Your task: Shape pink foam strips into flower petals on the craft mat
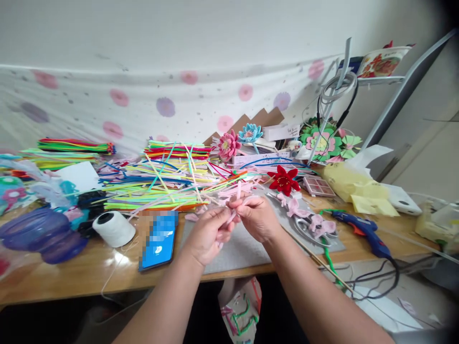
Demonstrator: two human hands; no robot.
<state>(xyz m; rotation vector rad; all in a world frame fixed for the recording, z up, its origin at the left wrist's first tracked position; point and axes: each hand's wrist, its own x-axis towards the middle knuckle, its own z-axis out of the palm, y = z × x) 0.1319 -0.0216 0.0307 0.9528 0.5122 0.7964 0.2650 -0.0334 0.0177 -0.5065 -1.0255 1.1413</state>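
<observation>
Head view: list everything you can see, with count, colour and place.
table: one, wooden, across the view
pipe cleaners: many, mixed bright colours, heaped centre-back
phone: one, blue screen, front left of centre
thread spool: one, white, left of phone
red flower: one, red, right of the heap
glue gun: one, blue, far right
mat: one, grey, front centre
pink pipe cleaner: one, pink, above mat
left hand: one, grip shut on pink pipe cleaner
right hand: one, grip shut on it too
</observation>
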